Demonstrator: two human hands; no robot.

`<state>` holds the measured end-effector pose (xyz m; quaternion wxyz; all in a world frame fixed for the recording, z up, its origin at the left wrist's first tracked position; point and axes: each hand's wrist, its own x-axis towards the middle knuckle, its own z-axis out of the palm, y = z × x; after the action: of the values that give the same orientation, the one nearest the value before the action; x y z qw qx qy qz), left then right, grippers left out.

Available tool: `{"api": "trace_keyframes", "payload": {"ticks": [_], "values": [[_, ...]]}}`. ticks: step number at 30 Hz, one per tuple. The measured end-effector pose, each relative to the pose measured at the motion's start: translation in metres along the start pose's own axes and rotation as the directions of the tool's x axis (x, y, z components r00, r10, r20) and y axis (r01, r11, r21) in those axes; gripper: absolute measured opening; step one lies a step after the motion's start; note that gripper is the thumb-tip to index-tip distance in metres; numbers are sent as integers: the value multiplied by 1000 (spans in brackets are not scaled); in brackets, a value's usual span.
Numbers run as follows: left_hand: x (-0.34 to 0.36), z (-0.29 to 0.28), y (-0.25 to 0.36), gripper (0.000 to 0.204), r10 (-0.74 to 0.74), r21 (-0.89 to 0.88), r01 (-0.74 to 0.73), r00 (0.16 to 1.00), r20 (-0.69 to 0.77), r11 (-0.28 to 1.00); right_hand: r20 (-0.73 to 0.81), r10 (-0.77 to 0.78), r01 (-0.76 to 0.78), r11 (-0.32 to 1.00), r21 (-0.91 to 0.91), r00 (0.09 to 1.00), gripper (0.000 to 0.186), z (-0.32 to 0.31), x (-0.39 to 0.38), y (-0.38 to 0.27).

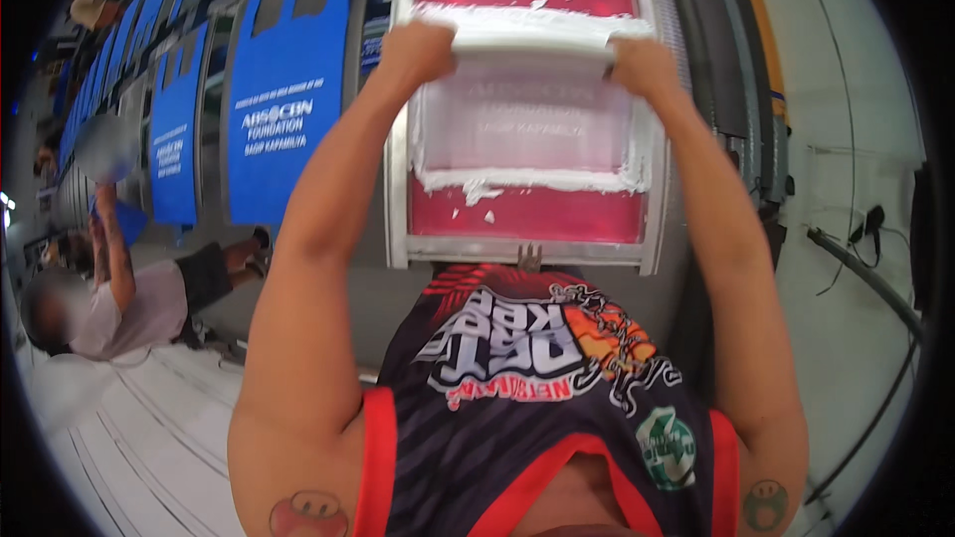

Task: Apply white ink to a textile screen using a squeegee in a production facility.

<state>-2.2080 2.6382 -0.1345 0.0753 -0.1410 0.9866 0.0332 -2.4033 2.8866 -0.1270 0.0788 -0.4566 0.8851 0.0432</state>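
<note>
Closed in fists and a little blurred: left hand around the left end, right hand around the right end of a long, straight, pale squeegee-like bar. Set crosswise over the far part of a rectangular silver metal-framed screen, just in front of the torso. Along the bar and in a ragged line nearer the body, thick white paste; between these lines, a pale translucent panel, bordered by glossy magenta-red bands.

Probably stiff and fairly light as a bar, with some drag from the paste; likely slippery wherever smeared, so best held evenly at both ends. As for the screen, probably taut and easily damaged in the middle, so better gripped by the rigid metal rails.

To the left, bright blue flat bag-shaped sheets with white print, in a row. Beyond, a person in a pale shirt and dark shorts, above a whitish lined floor. To the right, a yellow-orange strip and loose black cables.
</note>
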Motion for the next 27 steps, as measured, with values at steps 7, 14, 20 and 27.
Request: {"api": "trace_keyframes", "payload": {"ticks": [7,14,20,27], "values": [[-117,42,53,6,4,-97,-10,998,-68,995,-339,64,-15,989,146,939,2,66,-142,-33],[79,-38,13,36,-75,72,63,980,183,995,123,96,-98,995,7,988,42,-13,46,35],[105,-13,86,38,228,-98,-240,967,-116,966,-418,199,-27,924,383,887,43,12,-71,-26],[136,-51,58,42,273,-198,-286,958,-92,938,505,-49,-505,12,863,862,46,116,-269,-153]]}}
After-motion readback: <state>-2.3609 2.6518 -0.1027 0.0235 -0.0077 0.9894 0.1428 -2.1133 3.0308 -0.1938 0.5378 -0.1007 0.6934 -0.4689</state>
